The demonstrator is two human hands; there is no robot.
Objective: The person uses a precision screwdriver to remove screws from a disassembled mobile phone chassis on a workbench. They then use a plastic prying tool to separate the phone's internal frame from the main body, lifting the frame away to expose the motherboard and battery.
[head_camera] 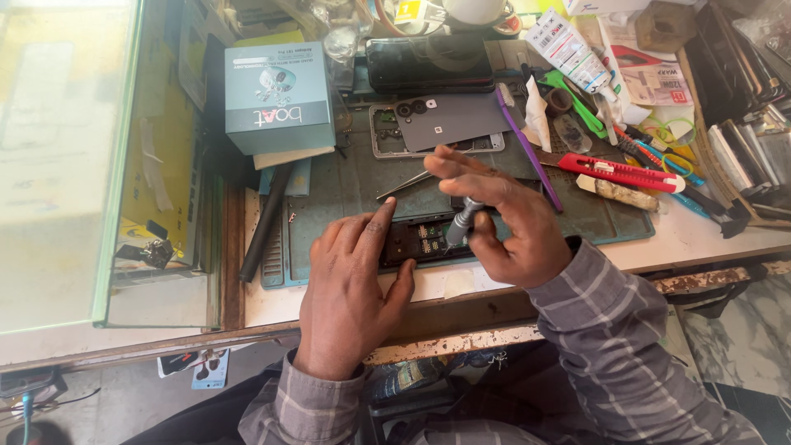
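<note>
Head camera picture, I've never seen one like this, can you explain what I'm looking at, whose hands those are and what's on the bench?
There is one picture, taken by a camera worn on a person's head, looking down at their own two hands over a workbench. No machine is involved.

The left hand lies flat, pressing down an opened phone with its inner parts showing. The right hand holds a small grey precision screwdriver, tip down on the phone.

The phone rests on a green repair mat. Farther back lie a grey phone back cover, tweezers, a purple toothbrush, a red utility knife and a teal cardboard box. Clutter on the right is too jumbled to name.
</note>
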